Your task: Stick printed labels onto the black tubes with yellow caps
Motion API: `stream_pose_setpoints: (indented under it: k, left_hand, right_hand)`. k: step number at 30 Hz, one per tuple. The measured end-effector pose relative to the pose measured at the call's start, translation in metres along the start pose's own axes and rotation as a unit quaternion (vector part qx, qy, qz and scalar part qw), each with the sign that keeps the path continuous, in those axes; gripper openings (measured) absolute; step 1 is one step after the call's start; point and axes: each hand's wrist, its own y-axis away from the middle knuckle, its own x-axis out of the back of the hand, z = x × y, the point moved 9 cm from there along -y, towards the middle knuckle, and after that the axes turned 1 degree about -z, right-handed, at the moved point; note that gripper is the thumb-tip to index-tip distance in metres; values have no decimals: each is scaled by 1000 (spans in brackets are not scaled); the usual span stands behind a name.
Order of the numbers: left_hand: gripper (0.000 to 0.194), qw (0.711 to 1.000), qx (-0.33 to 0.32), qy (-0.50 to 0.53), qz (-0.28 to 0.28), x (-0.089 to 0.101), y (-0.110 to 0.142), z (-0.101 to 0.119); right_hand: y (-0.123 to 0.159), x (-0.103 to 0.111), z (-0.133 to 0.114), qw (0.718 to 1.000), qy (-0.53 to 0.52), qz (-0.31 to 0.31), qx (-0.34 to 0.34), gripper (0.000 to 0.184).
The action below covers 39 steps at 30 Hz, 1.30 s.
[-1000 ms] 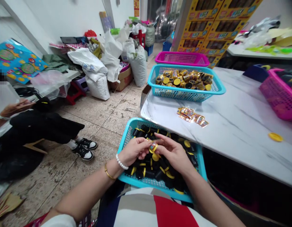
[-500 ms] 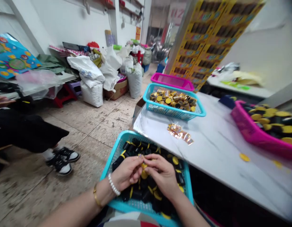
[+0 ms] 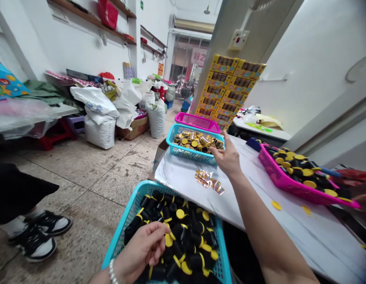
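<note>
My left hand (image 3: pixel 147 244) hovers over the near blue basket (image 3: pixel 119 236), its fingers curled and the thumb against the index finger. Whether anything is pinched there I cannot make out. Below it lie many black cylinders with yellow caps (image 3: pixel 197 260). My right hand (image 3: pixel 228 156) is stretched forward at the right end of the far blue basket (image 3: pixel 183 152), fingers apart and nothing visible in them. That basket holds gold-wrapped cylinders (image 3: pixel 197 141), some with yellow caps showing. Shiny printed wrappers (image 3: pixel 209 182) lie on the white tabletop just in front of it.
A pink basket (image 3: pixel 277 179) of black and yellow cylinders stands on the table (image 3: pixel 254 193) at right. Loose yellow caps (image 3: pixel 276 205) lie near it. Behind are another pink basket (image 3: pixel 197 121) and stacked yellow boxes (image 3: pixel 227 88). At left sits a person with black-and-white shoes (image 3: pixel 37 240).
My hands were together over the near basket at a small yellow piece. My right hand has moved forward to the far basket; my left stays low. The view has tilted up.
</note>
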Motion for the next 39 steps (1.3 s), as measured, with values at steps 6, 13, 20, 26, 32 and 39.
stream_pose_setpoints:
  k: [6,13,20,26,32,39]
  left_hand:
    - [30,998,-21,-48,20,17,18,9]
    - [23,995,-58,-49,63,33,20,28]
    - [20,998,-22,64,-1,11,6,27]
    - [20,989,-86,64,97,49,21,61]
    - [22,993,-61,34,99,46,17,45]
    - [26,997,-56,16,52,17,6,37]
  right_hand:
    - [116,-13,-10,989,70,-128,10,20]
    - [234,-42,-56,952,5,-303,48,21]
    - [244,-86,-91,893,130,-404,152,26]
    - [252,-99,-92,861,172,-456,147,17]
    - [147,-44,-27,966,154,-201,49,27]
    - [100,-60,40,945,274,-178,36,27]
